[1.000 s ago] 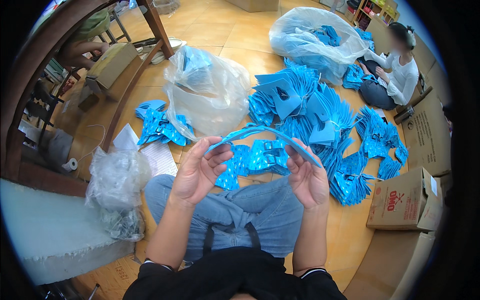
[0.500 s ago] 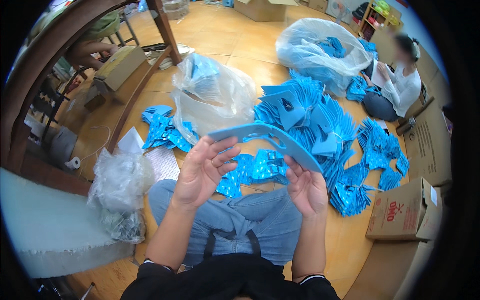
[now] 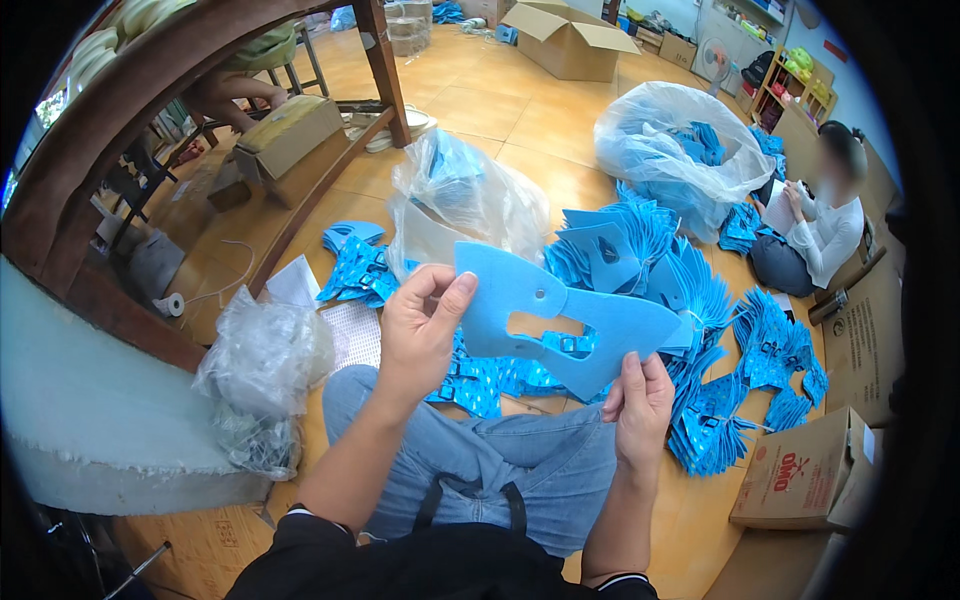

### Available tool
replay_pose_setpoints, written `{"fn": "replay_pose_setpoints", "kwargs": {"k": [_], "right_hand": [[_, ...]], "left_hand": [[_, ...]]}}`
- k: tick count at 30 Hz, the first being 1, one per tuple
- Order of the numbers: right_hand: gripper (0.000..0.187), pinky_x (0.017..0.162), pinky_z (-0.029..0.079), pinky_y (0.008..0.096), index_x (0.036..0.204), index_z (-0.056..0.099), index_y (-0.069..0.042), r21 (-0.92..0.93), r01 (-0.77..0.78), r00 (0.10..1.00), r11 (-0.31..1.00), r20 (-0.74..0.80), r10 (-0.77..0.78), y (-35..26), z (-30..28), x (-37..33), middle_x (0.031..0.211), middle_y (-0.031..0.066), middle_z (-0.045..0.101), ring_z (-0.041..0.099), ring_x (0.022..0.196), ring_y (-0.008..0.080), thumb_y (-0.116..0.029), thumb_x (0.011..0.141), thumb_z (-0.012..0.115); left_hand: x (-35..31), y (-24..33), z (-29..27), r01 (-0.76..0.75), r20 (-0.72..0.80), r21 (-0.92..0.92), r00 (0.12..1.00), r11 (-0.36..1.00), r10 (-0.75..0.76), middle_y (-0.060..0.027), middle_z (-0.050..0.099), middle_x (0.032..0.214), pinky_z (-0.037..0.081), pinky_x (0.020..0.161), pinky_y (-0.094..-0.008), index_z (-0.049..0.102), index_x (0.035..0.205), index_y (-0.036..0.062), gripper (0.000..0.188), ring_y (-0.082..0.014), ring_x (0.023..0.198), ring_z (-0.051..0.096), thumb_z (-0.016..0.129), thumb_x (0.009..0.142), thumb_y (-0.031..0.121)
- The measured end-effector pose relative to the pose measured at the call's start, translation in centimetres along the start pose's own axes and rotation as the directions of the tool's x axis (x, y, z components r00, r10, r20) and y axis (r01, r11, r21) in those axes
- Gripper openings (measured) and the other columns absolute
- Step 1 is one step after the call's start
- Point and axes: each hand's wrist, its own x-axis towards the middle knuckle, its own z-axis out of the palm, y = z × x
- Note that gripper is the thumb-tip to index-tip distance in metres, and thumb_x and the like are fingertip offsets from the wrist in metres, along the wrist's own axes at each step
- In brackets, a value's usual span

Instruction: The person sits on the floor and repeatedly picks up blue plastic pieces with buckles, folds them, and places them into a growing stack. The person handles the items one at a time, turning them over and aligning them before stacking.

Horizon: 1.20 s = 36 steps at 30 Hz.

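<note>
Left hand (image 3: pixel 420 325) and right hand (image 3: pixel 642 405) are both found closed, thumb against fingers, on one thin, plain blue sheet piece (image 3: pixel 578 307) with curved edges; its material cannot be confirmed.

Orange glossy floor tiles (image 3: pixel 470 95) are noted throughout. On them, a large translucent plastic bag (image 3: pixel 630 130) is recorded at upper right, with blue pieces inside; a smaller translucent plastic bag (image 3: pixel 510 205) is recorded farther left. Fanned plain blue bundles (image 3: pixel 608 245) are heaped beyond the right hand, and white-marked blue bundles (image 3: pixel 475 385) are laid beyond the knees.

The sheet piece is held up in front of the body. Half a second earlier it was presented bowed and nearly edge-on; its broad face is now turned toward the wearer, so its outline is judged fully exposed for handling. Its long axis is sloped from upper left to lower right, with a pointed corner directed right. An elongated opening is framed near its centre. Above that, a small round hole or stud (image 3: pixel 540 294) is noted; which cannot be told.
</note>
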Motion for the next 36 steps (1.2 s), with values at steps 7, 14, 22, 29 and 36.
{"fn": "replay_pose_setpoints", "kwargs": {"k": [7, 14, 22, 29, 36], "right_hand": [[0.025, 0.036, 0.032, 0.0167, 0.085, 0.056, -0.007, 0.132, -0.013, 0.998, 0.991, -0.052, 0.02, 0.4, -0.2, 0.0, 0.051, -0.0017, 0.049, 0.041, 0.039, 0.003, -0.027, 0.099, 0.052], [0.025, 0.036, 0.033, 0.0168, 0.085, 0.055, -0.007, 0.212, -0.033, 0.999, 0.977, -0.031, 0.04, 0.5, -0.2, 0.2, 0.051, -0.0011, 0.05, 0.042, 0.039, 0.0036, -0.027, 0.099, 0.052], [0.023, 0.038, 0.036, 0.0165, 0.085, 0.055, -0.007, 0.269, -0.101, 0.995, 0.958, 0.002, 0.105, 0.3, -0.1, 0.2, 0.052, -0.0007, 0.052, 0.045, 0.04, 0.0043, -0.026, 0.098, 0.053], [0.022, 0.038, 0.037, 0.016, 0.085, 0.055, -0.009, 0.29, -0.08, 0.997, 0.954, 0.039, 0.072, 0.1, -0.1, 0.4, 0.053, -0.0009, 0.054, 0.047, 0.041, 0.0038, -0.025, 0.099, 0.052], [0.021, 0.044, 0.037, 0.0172, 0.102, 0.056, -0.006, 0.256, -0.01, 1.0, 0.967, 0.014, 0.007, 0.5, 0.1, 0.5, 0.061, -0.0013, 0.055, 0.048, 0.049, 0.0048, -0.025, 0.1, 0.048]], "left_hand": [[-1.3, -0.3, 0.6, 0.046, 0.188, -0.175, 0.982, 0.983, -0.012, -0.0071, 0.068, 0.089, 0.052, 0.07, -0.0226, 0.061, 0.104, -0.0029, 0.017, -0.0091, 0.079, 0.063, 0.06, 0.094, 0.01], [-1.4, -0.5, 0.7, -0.004, 0.104, -0.002, 0.995, 1.0, 0.004, -0.0025, 0.066, 0.078, 0.047, 0.05, -0.0181, 0.061, 0.1, -0.0004, 0.015, -0.0039, 0.064, 0.059, 0.062, 0.092, 0.013], [-1.5, -0.3, 0.9, 0.058, 0.058, -0.041, 0.997, 0.997, -0.055, -0.002, 0.063, 0.075, 0.046, 0.045, -0.0171, 0.06, 0.102, -0.0005, 0.016, -0.0032, 0.057, 0.056, 0.061, 0.093, 0.013], [-1.6, -0.3, 0.6, 0.093, 0.054, -0.036, 0.994, 0.995, -0.091, -0.0027, 0.063, 0.075, 0.045, 0.043, -0.0176, 0.057, 0.105, -0.001, 0.019, -0.0039, 0.056, 0.057, 0.06, 0.093, 0.014], [-1.9, -1.2, 0.7, 0.003, 0.173, -0.099, 0.985, 0.995, 0.014, -0.0063, 0.065, 0.086, 0.051, 0.065, -0.0239, 0.058, 0.105, -0.0011, 0.017, -0.0094, 0.074, 0.061, 0.062, 0.091, 0.008]]}}
